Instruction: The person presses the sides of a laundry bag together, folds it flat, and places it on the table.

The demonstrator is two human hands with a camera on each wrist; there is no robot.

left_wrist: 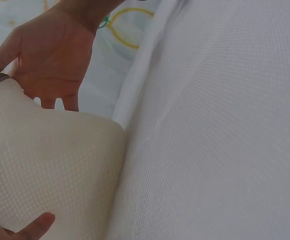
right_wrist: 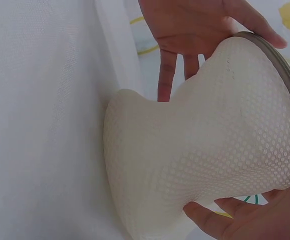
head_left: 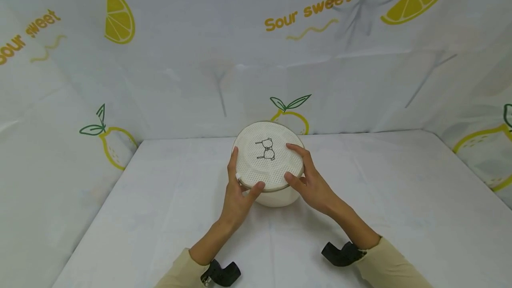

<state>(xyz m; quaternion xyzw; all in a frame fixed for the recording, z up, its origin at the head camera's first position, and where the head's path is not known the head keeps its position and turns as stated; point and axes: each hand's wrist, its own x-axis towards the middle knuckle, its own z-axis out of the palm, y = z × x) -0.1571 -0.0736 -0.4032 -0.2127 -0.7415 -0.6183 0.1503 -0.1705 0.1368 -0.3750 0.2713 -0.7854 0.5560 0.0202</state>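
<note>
A round white mesh laundry bag (head_left: pixel 256 159) stands on the table, its flat top printed with a dark line drawing and tilted toward the head camera. My left hand (head_left: pixel 236 201) grips its left rim, thumb over the near edge and fingers along the side. On the right side, my right hand (head_left: pixel 316 188) holds the rim with thumb and index finger on top. A greyish zipper (right_wrist: pixel 280 58) runs round the rim in the right wrist view. The soft mesh wall (left_wrist: pixel 64 155) bulges below it, dented near the fingers in the right wrist view.
White cloth (head_left: pixel 400 199) covers the table, which meets a wall sheet (head_left: pixel 168 74) printed with lemons and lettering behind the bag. Black wrist mounts (head_left: pixel 225 274) stick out from both beige sleeves (head_left: pixel 394 263).
</note>
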